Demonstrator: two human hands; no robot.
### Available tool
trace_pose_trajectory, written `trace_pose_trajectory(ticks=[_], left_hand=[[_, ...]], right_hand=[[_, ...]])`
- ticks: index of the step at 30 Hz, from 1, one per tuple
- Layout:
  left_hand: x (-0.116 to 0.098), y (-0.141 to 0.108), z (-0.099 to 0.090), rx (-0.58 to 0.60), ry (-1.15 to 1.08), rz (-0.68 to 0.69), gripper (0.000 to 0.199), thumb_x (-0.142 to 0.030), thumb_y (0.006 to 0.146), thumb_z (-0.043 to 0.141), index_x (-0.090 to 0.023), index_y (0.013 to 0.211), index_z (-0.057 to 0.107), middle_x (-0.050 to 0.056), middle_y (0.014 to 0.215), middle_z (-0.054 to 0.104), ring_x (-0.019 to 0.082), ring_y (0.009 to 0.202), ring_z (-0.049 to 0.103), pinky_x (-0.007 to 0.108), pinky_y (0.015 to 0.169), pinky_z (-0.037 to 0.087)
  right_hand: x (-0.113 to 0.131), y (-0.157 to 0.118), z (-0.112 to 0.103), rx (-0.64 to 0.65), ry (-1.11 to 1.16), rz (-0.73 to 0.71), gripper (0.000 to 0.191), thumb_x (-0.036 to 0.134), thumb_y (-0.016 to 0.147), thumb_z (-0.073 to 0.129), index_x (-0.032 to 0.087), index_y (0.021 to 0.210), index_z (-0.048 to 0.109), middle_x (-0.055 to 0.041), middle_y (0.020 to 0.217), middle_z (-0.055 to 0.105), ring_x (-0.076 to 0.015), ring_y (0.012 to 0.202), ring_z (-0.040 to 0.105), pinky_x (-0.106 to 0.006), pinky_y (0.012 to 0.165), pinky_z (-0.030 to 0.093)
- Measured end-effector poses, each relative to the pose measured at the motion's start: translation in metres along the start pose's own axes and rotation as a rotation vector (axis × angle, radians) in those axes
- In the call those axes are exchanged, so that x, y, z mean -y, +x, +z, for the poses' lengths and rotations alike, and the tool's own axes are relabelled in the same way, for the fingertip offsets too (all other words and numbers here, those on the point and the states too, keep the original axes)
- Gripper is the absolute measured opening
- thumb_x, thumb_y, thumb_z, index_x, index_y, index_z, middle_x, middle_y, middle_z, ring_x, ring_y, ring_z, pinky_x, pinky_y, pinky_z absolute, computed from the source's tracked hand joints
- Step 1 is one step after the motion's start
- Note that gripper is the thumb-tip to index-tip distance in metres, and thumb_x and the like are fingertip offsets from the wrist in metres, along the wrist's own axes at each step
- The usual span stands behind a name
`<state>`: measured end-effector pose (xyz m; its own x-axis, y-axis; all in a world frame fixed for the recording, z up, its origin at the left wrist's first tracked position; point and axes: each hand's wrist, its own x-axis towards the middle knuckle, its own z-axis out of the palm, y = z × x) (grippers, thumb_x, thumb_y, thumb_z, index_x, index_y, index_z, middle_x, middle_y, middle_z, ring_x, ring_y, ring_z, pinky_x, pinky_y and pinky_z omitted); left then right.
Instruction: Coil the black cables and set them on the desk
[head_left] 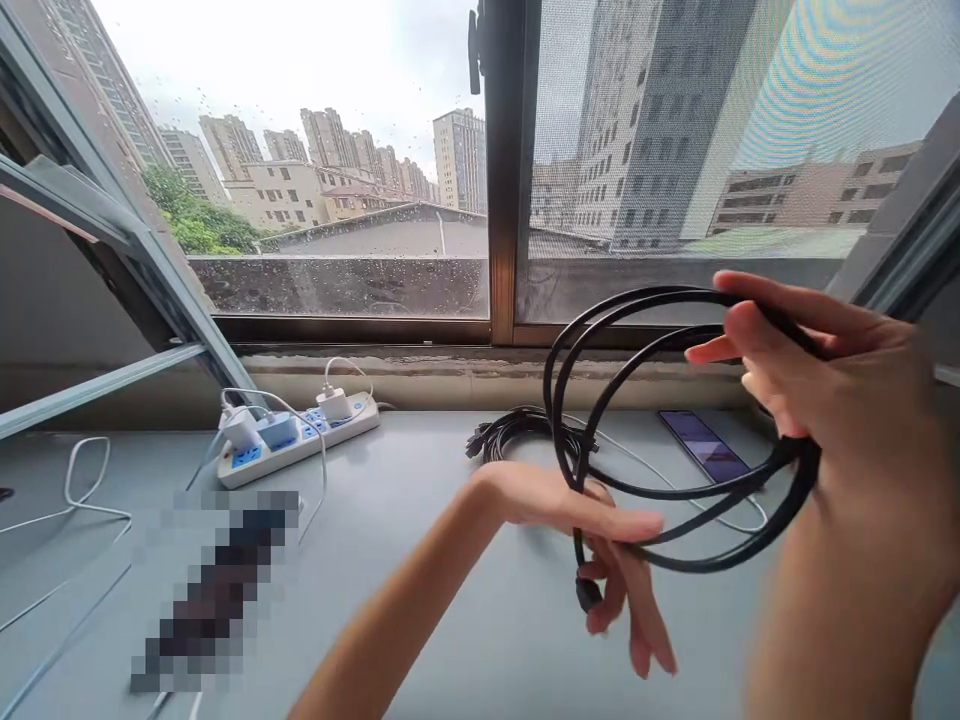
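A black cable (555, 400), wound in several loose loops, is held in the air above the grey table. My right hand (840, 380) is closed round the right side of the coil, with its thumb and fingers pointing left along the upper loops. At the lower left of the loops, my left hand (592, 520) grips the cable, its index finger stretched out and the other fingers pointing down. A black plug (589, 595) on the cable's end hangs beside the left fingers. Part of the coil is hidden behind both hands.
Behind my left wrist lies another coiled black cable (517, 430). A phone (701, 445) with a white cord nearby rests at the back right. Left are a white power strip (352, 418) with chargers and a pixelated dark object (225, 580). Windows (337, 285) stand behind the table.
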<state>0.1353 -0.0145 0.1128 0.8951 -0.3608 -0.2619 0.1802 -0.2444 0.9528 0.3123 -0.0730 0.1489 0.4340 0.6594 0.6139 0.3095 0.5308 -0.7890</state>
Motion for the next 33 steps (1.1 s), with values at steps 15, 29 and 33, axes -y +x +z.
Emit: trace_pose_trajectory(ticks=[15, 29, 33], left_hand=[[0.015, -0.01, 0.01, -0.597, -0.601, 0.223, 0.068, -0.06, 0.089, 0.028, -0.009, 0.119, 0.06, 0.012, 0.123, 0.062, 0.023, 0.127, 0.051, 0.038, 0.116, 0.03], [0.0, -0.055, 0.003, -2.008, 0.121, 0.49, 0.023, -0.042, 0.084, 0.059, -0.026, 0.089, 0.043, -0.014, 0.041, 0.036, 0.009, 0.03, 0.044, 0.016, 0.033, 0.029], [-0.013, -0.069, 0.02, -1.982, 0.52, -0.092, 0.02, -0.02, 0.085, 0.048, -0.025, 0.103, 0.054, -0.011, 0.043, 0.048, 0.006, 0.029, 0.038, 0.014, 0.036, 0.026]], right_hand=[[0.031, -0.044, 0.029, -0.07, 0.329, -0.198, 0.025, 0.038, 0.069, 0.079, 0.037, 0.094, 0.075, 0.0061, 0.038, 0.045, -0.0095, 0.034, 0.052, -0.018, 0.02, 0.022], [-0.037, -0.036, 0.105, 0.095, 0.56, 0.144, 0.054, 0.048, 0.086, 0.058, 0.022, 0.129, 0.037, 0.0048, 0.075, 0.062, -0.0033, 0.034, 0.04, -0.018, 0.035, 0.034], [-0.049, -0.032, 0.106, 0.306, 0.139, -0.079, 0.033, 0.033, 0.085, 0.06, 0.023, 0.116, 0.055, 0.0027, 0.082, 0.065, -0.006, 0.041, 0.047, -0.021, 0.04, 0.036]])
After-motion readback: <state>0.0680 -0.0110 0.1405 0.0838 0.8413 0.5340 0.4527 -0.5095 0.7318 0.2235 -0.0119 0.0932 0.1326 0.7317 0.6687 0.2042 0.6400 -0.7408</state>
